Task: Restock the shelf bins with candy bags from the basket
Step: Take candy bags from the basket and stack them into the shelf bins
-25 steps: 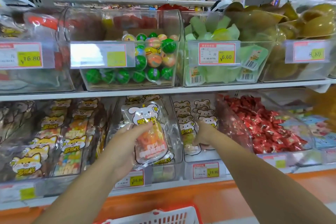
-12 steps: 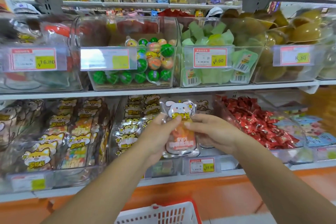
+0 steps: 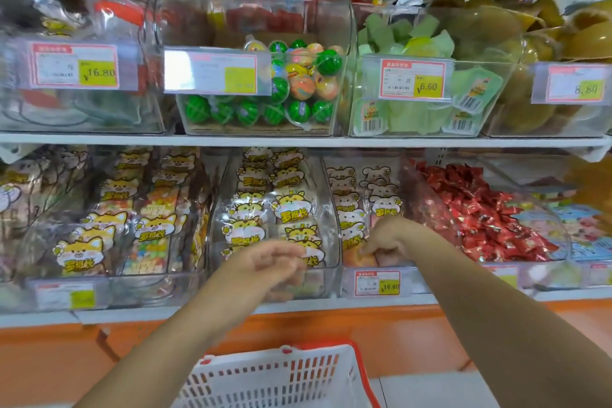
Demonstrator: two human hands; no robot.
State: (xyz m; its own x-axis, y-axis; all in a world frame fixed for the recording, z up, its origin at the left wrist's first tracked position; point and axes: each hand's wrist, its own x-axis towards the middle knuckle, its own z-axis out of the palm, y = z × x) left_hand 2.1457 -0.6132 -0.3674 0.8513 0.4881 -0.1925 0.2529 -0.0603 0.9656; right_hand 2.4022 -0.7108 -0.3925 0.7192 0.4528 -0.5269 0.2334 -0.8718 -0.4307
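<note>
Upper-left bin tag (image 3: 75, 65) 16.80, green-candy bin tag (image 3: 412, 79) 6.60, lower bin tag (image 3: 377, 283) 16.80

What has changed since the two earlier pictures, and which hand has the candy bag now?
The candy bag passed from the left hand to the right hand, which carried it right and down into the front of the bear-print bin and holds it there. The left hand let go and is empty. The shelf and the basket stayed put.
</note>
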